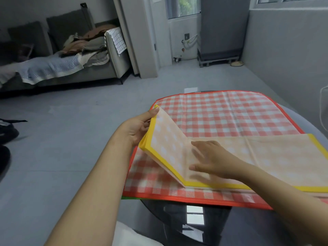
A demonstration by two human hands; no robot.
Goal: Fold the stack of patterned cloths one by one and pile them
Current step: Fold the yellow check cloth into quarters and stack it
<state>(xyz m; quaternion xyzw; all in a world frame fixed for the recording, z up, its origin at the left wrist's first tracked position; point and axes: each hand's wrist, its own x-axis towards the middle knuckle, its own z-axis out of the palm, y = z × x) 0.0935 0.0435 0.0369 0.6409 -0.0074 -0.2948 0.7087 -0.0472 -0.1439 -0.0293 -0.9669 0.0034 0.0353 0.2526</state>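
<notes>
A yellow-bordered checked cloth (266, 157), folded into a long strip, lies across a spread-out red-and-white checked cloth (227, 112) on the table. My left hand (140, 126) pinches the strip's left end and lifts it up off the red cloth. My right hand (211, 160) lies flat with straight fingers on the strip, just right of the bend where the lifted part rises. A green edge of another cloth (129, 197) peeks out under the red one.
The cloths lie on a dark glossy table (177, 219) whose near edge reflects a window. Grey floor (62, 139) opens to the left. A sofa (71, 59) piled with laundry stands at the far left, a grey wall at the right.
</notes>
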